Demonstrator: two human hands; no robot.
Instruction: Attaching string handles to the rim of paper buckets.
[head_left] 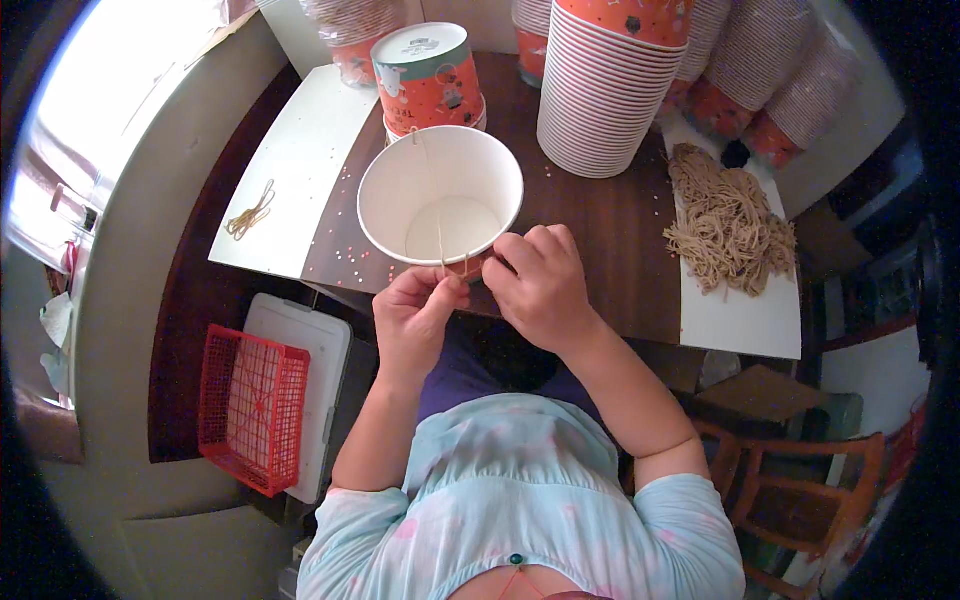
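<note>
A round paper bucket, white inside, stands upright at the near edge of the table with its mouth toward me. A thin tan cord runs down its inside to the near rim, and a small bit of cord shows at the far rim. My left hand pinches the cord between thumb and forefinger just outside the near rim. Close on its right, my right hand is closed with curled fingers at the same rim, where the cord's loop reaches its fingertips. Its inner fingers are partly hidden.
Behind the bucket stands an upside-down orange printed bucket. A tall stack of buckets rises to its right. A heap of tan cords lies on the right white board, a few cords on the left. A red basket sits lower left.
</note>
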